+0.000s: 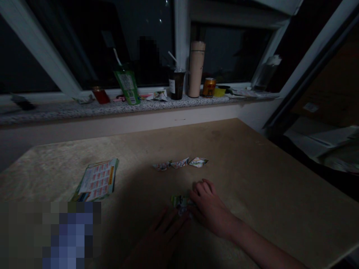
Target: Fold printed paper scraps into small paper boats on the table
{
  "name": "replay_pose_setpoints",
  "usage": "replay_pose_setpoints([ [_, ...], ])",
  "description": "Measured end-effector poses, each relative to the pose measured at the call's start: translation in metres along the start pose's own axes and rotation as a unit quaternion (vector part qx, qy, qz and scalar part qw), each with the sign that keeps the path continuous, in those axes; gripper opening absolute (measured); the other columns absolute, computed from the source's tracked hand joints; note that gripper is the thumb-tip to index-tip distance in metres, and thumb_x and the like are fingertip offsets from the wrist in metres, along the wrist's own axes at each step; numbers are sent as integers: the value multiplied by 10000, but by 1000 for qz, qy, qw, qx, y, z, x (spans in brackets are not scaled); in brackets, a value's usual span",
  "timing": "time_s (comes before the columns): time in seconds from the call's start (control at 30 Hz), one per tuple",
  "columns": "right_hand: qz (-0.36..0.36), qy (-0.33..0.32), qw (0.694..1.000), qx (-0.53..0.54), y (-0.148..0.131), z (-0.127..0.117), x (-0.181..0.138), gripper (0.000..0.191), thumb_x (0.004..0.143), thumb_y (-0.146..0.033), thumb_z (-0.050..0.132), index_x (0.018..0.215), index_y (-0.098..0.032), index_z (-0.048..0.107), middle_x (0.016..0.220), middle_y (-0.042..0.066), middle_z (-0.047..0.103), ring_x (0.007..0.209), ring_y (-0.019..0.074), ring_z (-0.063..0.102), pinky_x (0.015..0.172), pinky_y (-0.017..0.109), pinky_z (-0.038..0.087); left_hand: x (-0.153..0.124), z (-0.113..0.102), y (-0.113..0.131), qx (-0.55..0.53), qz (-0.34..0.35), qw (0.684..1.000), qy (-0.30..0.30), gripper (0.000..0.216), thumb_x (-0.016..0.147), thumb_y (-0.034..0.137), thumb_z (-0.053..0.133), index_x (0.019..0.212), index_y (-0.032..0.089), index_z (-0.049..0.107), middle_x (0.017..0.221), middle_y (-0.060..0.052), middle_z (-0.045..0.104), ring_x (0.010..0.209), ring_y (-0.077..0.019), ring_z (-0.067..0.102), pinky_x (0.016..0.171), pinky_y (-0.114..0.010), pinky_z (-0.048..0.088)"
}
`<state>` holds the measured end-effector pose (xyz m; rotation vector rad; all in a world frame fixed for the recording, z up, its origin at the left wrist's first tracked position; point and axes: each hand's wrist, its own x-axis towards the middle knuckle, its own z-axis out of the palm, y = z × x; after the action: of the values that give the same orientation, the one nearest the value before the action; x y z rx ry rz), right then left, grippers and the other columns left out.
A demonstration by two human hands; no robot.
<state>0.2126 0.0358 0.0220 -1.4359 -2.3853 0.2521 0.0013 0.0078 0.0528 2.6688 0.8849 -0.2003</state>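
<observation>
A small green printed paper [179,201] lies on the wooden table, crumpled or folded, partly hidden by my hands. My right hand [209,205] is closed at its right edge, with bent fingers and the thumb low beside the paper. In shadow just below it, my left hand [168,229] reaches up with fingers stretched out and their tips at the paper's lower edge. Farther back, three small folded paper pieces sit in a row: a left one [162,165], a middle one [180,163] and a right one [198,161].
Printed leaflets [97,179] lie at the table's left. Along the granite sill [157,106] stand a green cup [127,86], a dark drink cup [176,85], a pink thermos [196,69], a gold can [209,87] and a red jar [101,95]. A blurred patch covers the lower left.
</observation>
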Motion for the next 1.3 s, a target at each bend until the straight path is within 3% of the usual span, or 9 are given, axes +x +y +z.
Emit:
replay_pose_setpoints([
  [0.17,-4,5,1000,-8,-1,0,-1,106,848,-231,602,921,-209,528,970,45,504,998,233,468,1048,468,276,0,-2,-1,-15,8,1000,8,681,871,218,484,1487,191,195,1525,-45,213,1389,-275,194,1115,-507,189],
  [0.37,-15,4,1000,-15,1,-1,-1,58,888,-153,486,907,-196,522,934,46,509,971,226,473,1039,467,288,4,-1,-5,-19,10,999,-30,643,923,323,478,1486,197,195,1527,-62,189,1387,-295,194,1106,-528,190],
  [0.47,-22,0,1000,-14,1,-2,-2,114,855,-99,479,921,-185,514,946,49,512,970,218,472,1049,462,282,4,2,-5,-35,20,999,-35,745,890,441,544,1488,179,185,1525,-81,199,1379,-320,209,1107,-543,168],
  [0.63,-39,7,998,-40,1,-2,-4,162,842,-81,470,960,-180,517,979,60,530,1008,227,478,1083,513,231,4,17,-10,-24,26,999,-7,852,855,501,589,1498,194,121,1543,-69,146,1393,-317,149,1122,-516,135],
  [0.8,-51,28,998,6,0,-8,-11,190,891,-143,485,1064,-194,548,1053,59,583,1053,210,522,1098,525,239,7,31,-17,-13,28,1000,-5,779,903,415,533,1499,204,78,1546,-59,126,1395,-314,141,1116,-549,109],
  [0.87,-80,41,996,22,-4,-10,-19,299,897,-160,495,1191,-208,526,1142,67,599,1145,218,506,1108,540,232,7,30,-16,-19,27,999,-6,815,880,436,561,1499,195,89,1545,-64,134,1393,-325,143,1114,-553,125],
  [1.03,-122,89,988,-6,-15,-7,-47,403,902,-116,467,1298,-179,504,1215,85,626,1176,220,539,1074,469,366,6,16,-9,-38,20,999,-18,753,891,387,545,1496,194,142,1537,-71,175,1388,-316,172,1113,-540,159],
  [1.17,-92,47,995,-8,-18,-4,-57,437,883,-179,517,1320,-179,502,1268,81,599,1178,237,547,1060,465,396,6,10,-8,-43,17,998,-41,826,866,534,547,1495,173,150,1538,-83,151,1390,-333,151,1115,-551,125],
  [1.3,-83,29,996,2,-18,-5,-55,425,876,-196,524,1300,-179,525,1253,79,611,1180,240,546,1080,482,362,4,13,-10,-44,28,998,-24,869,849,514,582,1497,163,121,1544,-84,131,1394,-333,131,1118,-554,110],
])
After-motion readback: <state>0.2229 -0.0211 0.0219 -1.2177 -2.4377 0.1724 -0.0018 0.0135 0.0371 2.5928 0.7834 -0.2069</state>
